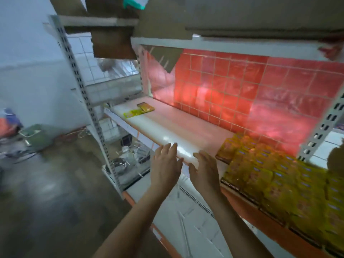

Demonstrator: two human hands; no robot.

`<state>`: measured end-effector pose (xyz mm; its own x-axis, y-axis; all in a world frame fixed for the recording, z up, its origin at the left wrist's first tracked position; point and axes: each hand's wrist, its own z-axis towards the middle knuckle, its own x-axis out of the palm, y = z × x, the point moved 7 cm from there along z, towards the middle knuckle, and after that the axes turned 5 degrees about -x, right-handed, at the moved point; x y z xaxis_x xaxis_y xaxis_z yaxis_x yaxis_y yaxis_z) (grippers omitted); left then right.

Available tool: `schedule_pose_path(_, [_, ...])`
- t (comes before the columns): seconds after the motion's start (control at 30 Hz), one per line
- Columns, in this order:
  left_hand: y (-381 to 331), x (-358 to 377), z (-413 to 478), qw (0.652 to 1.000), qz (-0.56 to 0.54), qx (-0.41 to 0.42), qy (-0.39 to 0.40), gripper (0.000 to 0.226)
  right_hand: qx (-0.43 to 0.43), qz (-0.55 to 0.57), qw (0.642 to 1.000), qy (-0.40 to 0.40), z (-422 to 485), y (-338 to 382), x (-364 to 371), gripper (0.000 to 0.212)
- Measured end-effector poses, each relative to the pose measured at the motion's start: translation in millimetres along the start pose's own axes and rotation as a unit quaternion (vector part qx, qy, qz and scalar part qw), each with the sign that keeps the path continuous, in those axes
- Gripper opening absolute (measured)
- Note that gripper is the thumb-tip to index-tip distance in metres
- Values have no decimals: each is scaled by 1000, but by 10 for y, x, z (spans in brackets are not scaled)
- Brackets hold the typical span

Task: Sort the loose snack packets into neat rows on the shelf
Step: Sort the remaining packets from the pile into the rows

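Left hand [165, 165] and right hand [203, 170] are both flat with fingers straight, nothing held, side by side at the shelf [167, 131] front edge; contact unclear. Loose packets sit well apart at 11 o'clock, at the far left end, lying flat and overlapping. The yellow-green packet [132, 113] has its long axis 8-to-2, the orange packet [146, 107] 10-to-4. Packed yellow rows [279, 174] at 3 o'clock, near the right hand. Print blurred.

Blurred print on yellow snack packets [279, 175]
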<state>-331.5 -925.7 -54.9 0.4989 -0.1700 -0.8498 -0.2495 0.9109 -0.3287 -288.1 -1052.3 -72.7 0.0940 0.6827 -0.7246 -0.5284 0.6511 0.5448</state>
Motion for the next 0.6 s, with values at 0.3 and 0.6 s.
schedule_pose_path(0.3, [1233, 232, 1320, 992, 65, -96, 54, 60, -6, 23, 996, 89, 1374, 387, 1089, 37])
schedule_pose_path(0.6, [2187, 669, 2541, 993, 53, -75, 72, 58, 30, 17, 992, 123, 2618, 597, 2176, 39])
